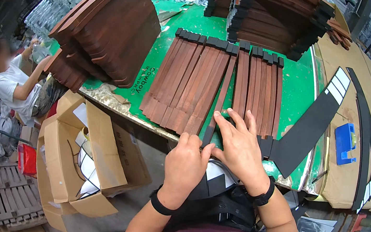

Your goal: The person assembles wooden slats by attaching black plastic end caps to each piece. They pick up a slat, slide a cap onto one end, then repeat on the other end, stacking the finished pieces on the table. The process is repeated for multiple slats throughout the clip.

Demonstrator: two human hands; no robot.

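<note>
A row of reddish-brown wooden slats (186, 87) lies fanned out before me, their far ends wearing black covers. One slat (228, 82) points toward me between two groups, with a short black strip (208, 134) at its near end. My left hand (179, 168) is closed, thumb and curled fingers pinching at that black strip. Over the slat's near end, my right hand (238, 144) has its fingers stretched out and apart, the index fingertip touching the wood. Below the hands, at the table edge, is a black piece with white backing (216, 172).
Tall stacks of brown slats (119, 34) and black-ended slats (270, 10) stand farther back on the green table (210, 27). A wide black sheet (308, 125) and a blue tape dispenser (345, 143) lie right. Left are an open carton (109, 152) and a seated person (20, 84).
</note>
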